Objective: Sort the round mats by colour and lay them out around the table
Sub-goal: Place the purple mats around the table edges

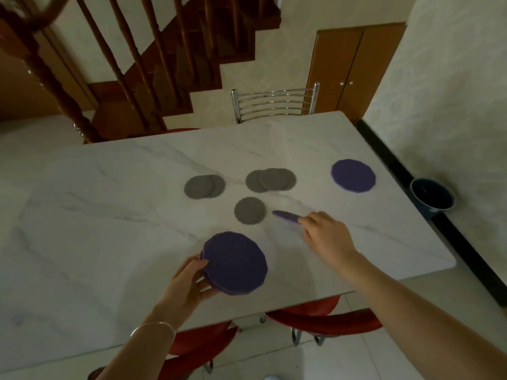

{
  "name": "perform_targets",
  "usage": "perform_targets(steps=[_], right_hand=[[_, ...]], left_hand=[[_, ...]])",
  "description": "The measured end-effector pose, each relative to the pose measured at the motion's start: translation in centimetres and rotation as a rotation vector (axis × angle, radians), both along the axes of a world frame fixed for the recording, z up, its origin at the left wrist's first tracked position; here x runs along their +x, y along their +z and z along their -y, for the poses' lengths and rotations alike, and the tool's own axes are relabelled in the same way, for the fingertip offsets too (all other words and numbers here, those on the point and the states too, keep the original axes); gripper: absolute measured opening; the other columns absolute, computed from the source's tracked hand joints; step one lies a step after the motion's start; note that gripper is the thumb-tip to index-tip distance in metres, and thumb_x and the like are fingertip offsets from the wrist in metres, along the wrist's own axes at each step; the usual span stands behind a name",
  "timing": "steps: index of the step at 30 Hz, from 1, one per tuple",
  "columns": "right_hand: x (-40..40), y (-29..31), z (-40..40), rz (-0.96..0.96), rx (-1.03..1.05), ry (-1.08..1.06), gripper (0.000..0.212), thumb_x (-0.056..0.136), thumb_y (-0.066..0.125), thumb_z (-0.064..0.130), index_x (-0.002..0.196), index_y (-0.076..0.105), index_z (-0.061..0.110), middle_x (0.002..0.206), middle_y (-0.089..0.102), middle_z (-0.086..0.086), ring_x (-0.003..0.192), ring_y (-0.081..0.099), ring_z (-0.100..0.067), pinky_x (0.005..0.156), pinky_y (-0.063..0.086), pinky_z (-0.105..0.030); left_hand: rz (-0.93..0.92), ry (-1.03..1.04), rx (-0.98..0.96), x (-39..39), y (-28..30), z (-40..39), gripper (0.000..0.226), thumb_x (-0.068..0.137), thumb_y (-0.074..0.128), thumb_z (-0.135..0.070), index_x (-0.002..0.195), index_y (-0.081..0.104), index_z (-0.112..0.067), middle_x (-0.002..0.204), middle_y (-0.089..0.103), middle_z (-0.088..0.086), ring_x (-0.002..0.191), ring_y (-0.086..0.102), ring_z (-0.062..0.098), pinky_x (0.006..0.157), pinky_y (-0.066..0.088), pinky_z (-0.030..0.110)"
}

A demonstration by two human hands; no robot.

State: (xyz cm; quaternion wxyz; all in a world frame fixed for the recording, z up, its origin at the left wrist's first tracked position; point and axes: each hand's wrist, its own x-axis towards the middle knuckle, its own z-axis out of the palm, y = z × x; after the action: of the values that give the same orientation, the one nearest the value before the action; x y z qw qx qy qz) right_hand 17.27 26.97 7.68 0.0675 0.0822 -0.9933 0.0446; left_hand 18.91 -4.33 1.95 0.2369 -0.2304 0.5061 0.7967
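Laying out: one round purple felt mat (353,175) placed; right hand (326,237) pinching another (285,216); left hand (189,283) gripping purple stack (236,263); scalloped grey mats (250,210) unplaced mid-table.

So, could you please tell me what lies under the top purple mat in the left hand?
Under the top purple mat the left hand holds more purple mats; only their edges show at the lower left. How many cannot be counted, as the top one covers them.

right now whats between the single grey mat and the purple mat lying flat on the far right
In the head view, between the single grey mat and the flat purple mat is mostly bare marble table; the right hand holds another purple mat just below that line.
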Motion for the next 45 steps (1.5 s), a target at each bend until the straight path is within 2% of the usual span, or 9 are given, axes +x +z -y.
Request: perform_targets(steps=[5,9,12,16,19,23,27,34,45], right_hand=[[2.8,-5.1,-1.0,0.152,0.174,0.127,0.036,0.041,0.087,0.011,0.074,0.075,0.015,0.073,0.071,-0.005,0.064,0.068,-0.023,0.034,0.047,-0.024],[4.5,-7.9,-1.7,0.3,0.189,0.112,0.044,0.051,0.087,0.014,0.093,0.074,0.015,0.092,0.071,-0.008,0.08,0.068,-0.026,0.04,0.051,-0.03],[4.6,-8.4,-2.0,0.319,0.199,0.117,0.051,0.038,0.092,0.019,0.086,0.075,0.017,0.084,0.071,-0.005,0.071,0.068,-0.023,0.034,0.047,-0.026],[4.7,-8.8,-2.1,0.285,0.187,0.15,0.047,0.035,0.09,0.021,0.08,0.074,0.019,0.081,0.069,-0.003,0.066,0.066,-0.021,0.031,0.042,-0.024],[5.3,-9.2,-2.2,0.255,0.17,0.155,0.03,0.049,0.086,0.025,0.075,0.071,0.02,0.082,0.066,-0.001,0.065,0.064,-0.018,0.031,0.043,-0.025],[5.3,-8.8,-1.5,0.233,-0.012,0.063,0.018,0.079,0.067,0.025,0.095,0.07,0.016,0.098,0.066,-0.003,0.086,0.065,-0.022,0.046,0.052,-0.032],[4.3,-5.5,2.3,0.096,-0.329,0.075,0.025,0.087,0.061,0.02,0.111,0.064,0.012,0.107,0.065,-0.003,0.097,0.061,-0.022,0.057,0.057,-0.035],[2.4,-0.2,12.8,0.193,-0.483,0.345,0.067,0.078,0.051,0.066,0.132,0.043,0.027,0.143,0.033,0.005,0.13,0.027,-0.016,0.1,0.038,-0.031],[-0.1,1.9,29.0,0.237,-0.376,0.364,0.059,0.073,0.058,0.066,0.123,0.054,0.035,0.128,0.05,0.009,0.119,0.043,-0.014,0.095,0.043,-0.032]], left_hand=[[0.02,0.039,0.015,0.8,-0.8,-0.2,0.019,0.085,0.06,-0.013,0.103,0.064,-0.01,0.105,0.07,0.017,0.086,0.071,0.036,0.064,0.059,0.041],[0.032,0.062,0.003,1.3,-0.9,-0.8,0.018,0.083,0.06,-0.014,0.101,0.065,-0.012,0.101,0.071,0.015,0.083,0.072,0.034,0.062,0.059,0.04],[0.028,0.064,0.009,1.4,-0.9,-1.3,0.014,0.087,0.057,-0.012,0.099,0.064,-0.011,0.1,0.071,0.015,0.082,0.071,0.033,0.061,0.059,0.04],[0.039,0.065,0.014,1.5,-1.0,-2.0,0.015,0.089,0.054,-0.012,0.102,0.062,-0.011,0.105,0.068,0.016,0.085,0.069,0.033,0.062,0.06,0.04],[0.043,0.067,0.025,1.6,-1.2,-2.4,0.02,0.086,0.057,-0.013,0.105,0.063,-0.011,0.104,0.069,0.016,0.086,0.069,0.034,0.064,0.06,0.041],[0.072,0.112,0.046,1.9,-1.4,-2.7,0.028,0.075,0.066,-0.017,0.103,0.067,-0.012,0.099,0.074,0.016,0.083,0.072,0.034,0.063,0.059,0.042],[0.073,0.163,0.086,2.3,-0.9,-2.3,0.035,0.074,0.07,-0.018,0.108,0.067,-0.011,0.106,0.072,0.02,0.091,0.07,0.038,0.068,0.058,0.043],[-0.013,0.19,0.119,1.9,1.9,1.3,0.041,0.077,0.068,-0.021,0.116,0.064,-0.011,0.109,0.071,0.021,0.089,0.071,0.035,0.066,0.059,0.04],[-0.118,0.091,0.223,0.3,3.5,16.3,0.05,0.087,0.059,-0.029,0.133,0.052,-0.01,0.127,0.061,0.022,0.111,0.061,0.036,0.081,0.058,0.042]])
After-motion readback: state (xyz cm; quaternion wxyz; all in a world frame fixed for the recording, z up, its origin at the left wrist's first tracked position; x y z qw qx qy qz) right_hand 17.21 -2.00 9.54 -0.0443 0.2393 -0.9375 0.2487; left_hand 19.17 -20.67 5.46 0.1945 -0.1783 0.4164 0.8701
